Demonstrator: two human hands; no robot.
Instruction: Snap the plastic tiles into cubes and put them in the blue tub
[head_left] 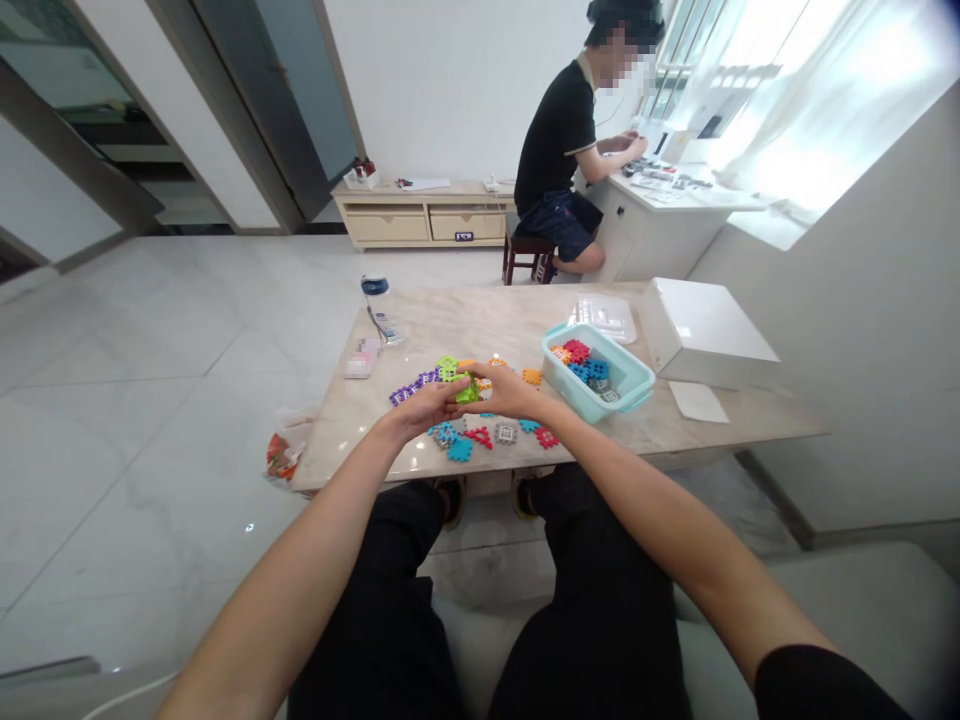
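Over the table's near half, my left hand (430, 410) and my right hand (506, 393) meet around a lime-green interlocking plastic tile piece (468, 391). Fingers of both hands are closed on it, and they hide part of its shape. Just behind lie another green tile (448, 367) and a row of purple tiles (414, 386). In front of my hands are blue tiles (460, 449), a red triangular tile (478, 437) and a grey square tile (506, 433). Orange tiles (532, 376) sit to the right of my right hand.
A light-blue bin (637, 390) of loose tiles stands on the right, with a clear plastic lid (609, 318) and a white box (709, 325) near it. A bottle (382, 315) stands far left. Another person (559, 130) sits at a white desk beyond.
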